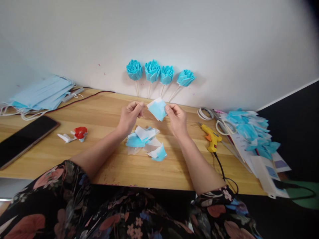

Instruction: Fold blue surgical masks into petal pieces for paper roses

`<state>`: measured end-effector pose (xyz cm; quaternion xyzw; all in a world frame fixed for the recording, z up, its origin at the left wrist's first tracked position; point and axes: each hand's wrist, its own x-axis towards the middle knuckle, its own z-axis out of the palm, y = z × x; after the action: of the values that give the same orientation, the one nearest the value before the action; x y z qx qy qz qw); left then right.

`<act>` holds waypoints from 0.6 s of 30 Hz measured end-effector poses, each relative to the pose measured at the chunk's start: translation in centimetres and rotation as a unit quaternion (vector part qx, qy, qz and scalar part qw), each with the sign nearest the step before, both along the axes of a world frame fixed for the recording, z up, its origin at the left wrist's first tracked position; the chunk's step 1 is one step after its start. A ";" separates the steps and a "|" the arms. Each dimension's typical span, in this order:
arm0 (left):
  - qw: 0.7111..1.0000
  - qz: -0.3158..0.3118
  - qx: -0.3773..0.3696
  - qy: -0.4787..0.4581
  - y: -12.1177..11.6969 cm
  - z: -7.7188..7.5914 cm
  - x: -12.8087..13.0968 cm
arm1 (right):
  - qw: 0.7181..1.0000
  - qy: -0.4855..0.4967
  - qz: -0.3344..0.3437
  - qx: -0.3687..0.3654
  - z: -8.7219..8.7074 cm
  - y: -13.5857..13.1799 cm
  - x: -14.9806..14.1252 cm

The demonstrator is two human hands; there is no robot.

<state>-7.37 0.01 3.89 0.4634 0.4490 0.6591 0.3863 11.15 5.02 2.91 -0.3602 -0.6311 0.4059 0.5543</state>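
Between thumb and fingers, my right hand (177, 119) pinches the right corner of a blue and white piece of thin mask fabric (157, 109). My left hand (132, 114) is at the left of that piece, its fingertips pressed together just short of the corner; whether anything is in them is too small to make out. Below both hands, a loose pile of blue and white fabric pieces (142, 137) lies on the wooden table (112, 172). Behind the hands, several blue fabric flowers (152, 70) on thin sticks lean against the wall.
At right lie a yellow glue gun (211, 136) with its cord, a tape roll (205, 113), scissors (225, 127), more blue fabric pieces (249, 127) and a white power strip (267, 176). To the left are a phone (27, 139), stacked masks (45, 93) and a red and white scrap (80, 132).
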 end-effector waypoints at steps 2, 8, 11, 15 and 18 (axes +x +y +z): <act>1.000 0.002 -0.005 0.005 0.0 0.1 0.1 | 1.000 -0.003 -0.003 0.000 0.0 0.0 -0.1; 1.000 -0.002 -0.024 -0.005 0.1 -0.3 0.3 | 1.000 -0.004 -0.012 0.006 0.1 -0.1 -0.1; 1.000 -0.003 -0.028 0.008 0.0 -0.5 0.3 | 1.000 -0.017 -0.019 0.008 0.0 -0.1 0.0; 0.999 -0.005 -0.031 0.022 -0.1 -0.5 0.4 | 1.000 -0.020 -0.019 0.009 -0.1 0.0 0.0; 0.999 -0.021 -0.032 0.023 0.0 -0.7 0.4 | 1.000 -0.020 -0.011 0.008 -0.1 -0.1 -0.1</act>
<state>-6.92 0.06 3.21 0.4752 0.4685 0.6255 0.4042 11.07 4.92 2.79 -0.3706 -0.6410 0.3875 0.5492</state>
